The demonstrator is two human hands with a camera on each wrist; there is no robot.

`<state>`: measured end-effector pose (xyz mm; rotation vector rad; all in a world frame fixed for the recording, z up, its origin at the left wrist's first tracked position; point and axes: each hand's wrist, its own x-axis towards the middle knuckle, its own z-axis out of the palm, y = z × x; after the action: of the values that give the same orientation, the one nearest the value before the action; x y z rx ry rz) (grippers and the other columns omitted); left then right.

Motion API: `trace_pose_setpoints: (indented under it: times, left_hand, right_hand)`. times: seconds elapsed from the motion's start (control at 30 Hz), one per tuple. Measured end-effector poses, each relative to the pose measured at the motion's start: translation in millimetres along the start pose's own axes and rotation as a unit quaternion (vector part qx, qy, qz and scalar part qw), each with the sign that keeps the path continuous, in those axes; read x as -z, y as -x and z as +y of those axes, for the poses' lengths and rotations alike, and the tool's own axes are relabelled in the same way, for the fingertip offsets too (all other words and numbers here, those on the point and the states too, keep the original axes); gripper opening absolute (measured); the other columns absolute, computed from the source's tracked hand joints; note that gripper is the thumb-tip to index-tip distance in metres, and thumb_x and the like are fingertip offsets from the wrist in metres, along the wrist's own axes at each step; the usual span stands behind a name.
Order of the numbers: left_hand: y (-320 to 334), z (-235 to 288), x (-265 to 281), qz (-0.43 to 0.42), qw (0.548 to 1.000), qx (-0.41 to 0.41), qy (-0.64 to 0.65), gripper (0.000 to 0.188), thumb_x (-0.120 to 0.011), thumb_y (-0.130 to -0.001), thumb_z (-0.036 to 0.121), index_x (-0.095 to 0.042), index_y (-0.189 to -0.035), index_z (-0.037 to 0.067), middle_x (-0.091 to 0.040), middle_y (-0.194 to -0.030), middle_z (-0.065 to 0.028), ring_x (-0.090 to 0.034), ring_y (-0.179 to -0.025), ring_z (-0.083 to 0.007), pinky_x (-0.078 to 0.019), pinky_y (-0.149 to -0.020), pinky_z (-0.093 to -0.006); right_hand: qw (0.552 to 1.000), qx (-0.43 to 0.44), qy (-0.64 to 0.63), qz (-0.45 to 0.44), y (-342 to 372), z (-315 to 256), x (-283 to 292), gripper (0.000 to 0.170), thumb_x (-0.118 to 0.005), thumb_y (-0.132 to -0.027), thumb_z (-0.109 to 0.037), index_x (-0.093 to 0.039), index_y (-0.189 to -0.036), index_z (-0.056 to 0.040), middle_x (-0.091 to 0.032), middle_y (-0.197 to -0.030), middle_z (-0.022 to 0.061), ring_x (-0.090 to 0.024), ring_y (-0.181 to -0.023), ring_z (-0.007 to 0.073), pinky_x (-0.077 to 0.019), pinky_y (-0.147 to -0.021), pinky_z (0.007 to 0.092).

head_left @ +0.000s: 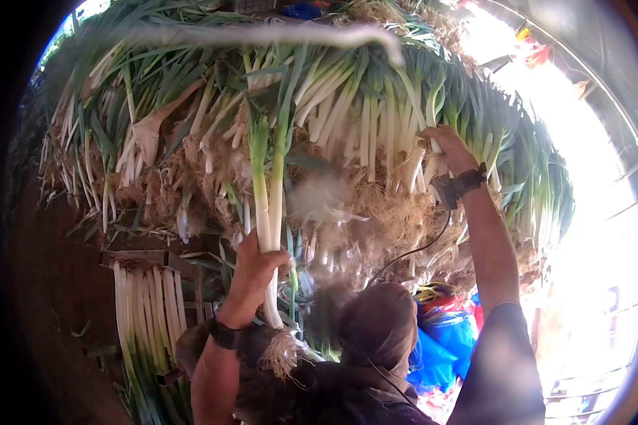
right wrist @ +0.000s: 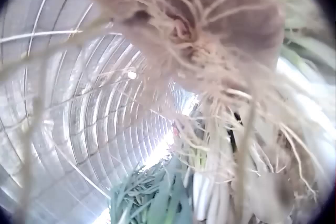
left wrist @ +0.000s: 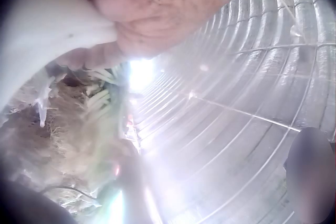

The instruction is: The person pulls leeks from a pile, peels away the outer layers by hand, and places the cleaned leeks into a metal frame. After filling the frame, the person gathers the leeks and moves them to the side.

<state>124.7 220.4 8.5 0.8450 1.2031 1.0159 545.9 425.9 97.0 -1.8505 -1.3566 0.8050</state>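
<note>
Two leeks (head_left: 269,205) stand upright in my left hand (head_left: 252,273), with fingers and thumb wrapped around their white shafts. Below the fist hang their tangled roots (head_left: 280,354). In the left wrist view, a thick white shaft (left wrist: 47,29) runs into the gripping fingers (left wrist: 152,19). My right hand (head_left: 452,147) reaches to the heap of leeks (head_left: 372,134) and grips one leek (head_left: 417,106) near its root end. Pale roots (right wrist: 210,71) spread in front of that hand (right wrist: 241,8) in the right wrist view, covering part of the fingers.
A row of leeks (head_left: 149,304) lies in a wooden frame (head_left: 174,262) at lower left. Blue plastic bags (head_left: 443,343) sit at lower right, beside a brown-capped head (head_left: 383,319). A cable (head_left: 429,244) trails from the right wrist camera. Ribbed tunnel sheeting (left wrist: 226,124) curves overhead.
</note>
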Motion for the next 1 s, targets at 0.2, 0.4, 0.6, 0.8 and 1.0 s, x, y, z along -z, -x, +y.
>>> trace_pose_setpoints:
  times: [0.2,0.4,0.6,0.8,1.0]
  left_hand:
    - [-7,-11,0,-0.022,0.999,-0.007,-0.048,0.038,-0.065,-0.079,-0.001,-0.056,-0.116,-0.001,-0.058,-0.080,-0.0041,-0.059,-0.060,-0.0135,-0.0491,-0.048,-0.0294]
    - [-3,-7,-4,-0.021,1.000,-0.011,-0.006,0.036,-0.064,-0.078,-0.001,-0.055,-0.113,-0.002,-0.058,-0.079,-0.0049,-0.058,-0.059,-0.0143,-0.0464,-0.048,-0.0295]
    - [-3,-7,-4,-0.013,1.000,-0.007,-0.007,0.037,-0.066,-0.077,-0.001,-0.056,-0.112,-0.002,-0.058,-0.079,-0.0052,-0.058,-0.059,-0.0143,-0.0463,-0.047,-0.0288]
    - [-4,-9,4,-0.032,0.999,-0.012,0.012,0.032,-0.071,-0.081,0.003,-0.057,-0.110,-0.001,-0.059,-0.079,-0.0050,-0.059,-0.059,-0.0129,-0.0474,-0.047,-0.0282]
    - [7,10,-4,-0.073,0.997,0.011,0.023,0.034,-0.074,-0.089,0.016,-0.059,-0.115,0.000,-0.063,-0.085,-0.0046,-0.061,-0.063,-0.0111,-0.0506,-0.050,-0.0266]
  right_hand:
    - [0.991,-0.102,-0.030,-0.077,43,-34,-79,0.025,-0.073,-0.087,-0.016,-0.064,-0.100,0.0040,-0.066,-0.102,0.0185,-0.067,-0.093,0.0289,-0.0598,-0.071,0.0406]
    - [0.941,0.146,0.284,0.109,31,50,-157,0.026,-0.073,-0.086,-0.016,-0.067,-0.092,0.0083,-0.070,-0.082,0.0183,-0.063,-0.058,0.0303,-0.0527,-0.055,0.0410]
    - [0.700,0.410,0.573,-0.120,7,67,-118,0.043,-0.076,-0.082,-0.026,-0.067,-0.103,0.0109,-0.068,-0.085,0.0188,-0.062,-0.071,0.0283,-0.0527,-0.066,0.0402]
    - [0.869,0.393,0.262,-0.149,33,26,-60,0.021,-0.070,-0.089,-0.017,-0.070,-0.102,-0.0009,-0.057,-0.092,0.0116,-0.057,-0.076,0.0174,-0.0503,-0.084,0.0328]
    - [0.782,0.558,0.185,-0.208,165,-51,-73,0.025,-0.061,-0.097,-0.018,-0.069,-0.112,0.0007,-0.065,-0.096,0.0123,-0.061,-0.075,0.0187,-0.0549,-0.059,0.0290]
